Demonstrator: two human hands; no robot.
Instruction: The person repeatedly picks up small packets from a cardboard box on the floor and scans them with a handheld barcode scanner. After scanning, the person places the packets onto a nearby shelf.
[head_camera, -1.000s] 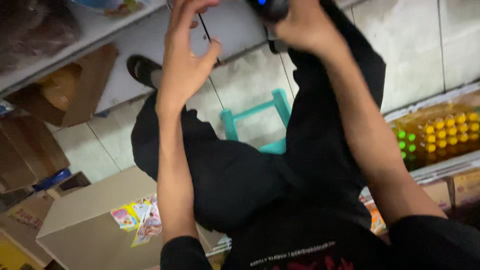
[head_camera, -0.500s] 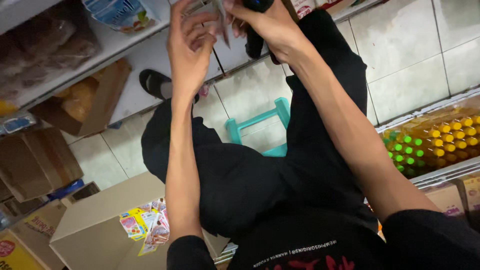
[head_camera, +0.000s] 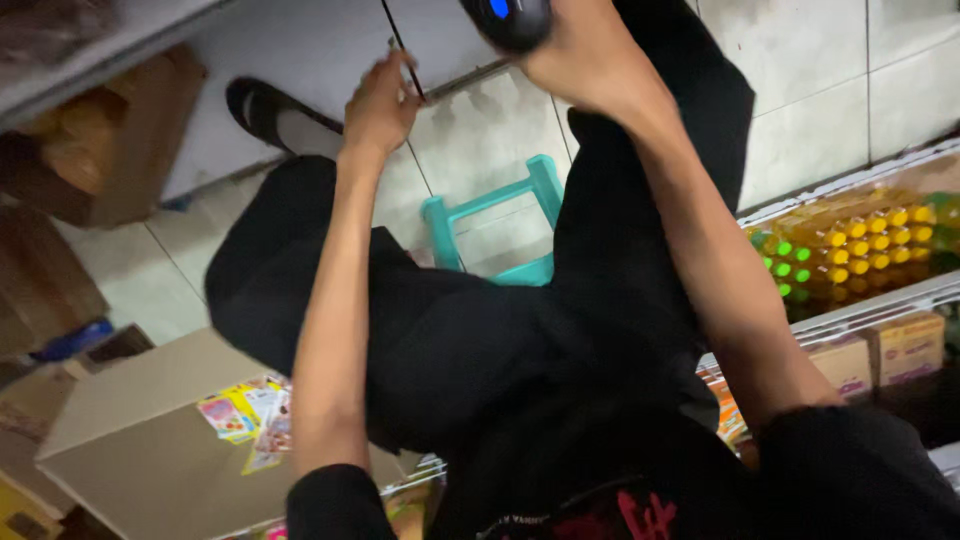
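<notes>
My right hand is raised at the top of the view and grips a dark rounded device with a blue light on it. My left hand is up beside it, to the left, with its fingers curled together against the white base panel of a shelf, right at a thin dark seam. Nothing shows clearly between those fingers. Both forearms reach up over my black trousers.
A teal plastic stool stands on the white tiled floor between my legs. At lower left is a cardboard box with colourful sachets. At right is a tray of bottles with yellow and green caps, above small cartons.
The view tilted down and the upper shelf goods left the frame. My hands, together half a second ago, have parted; the left dropped lower and curled shut, the right keeps the device.
</notes>
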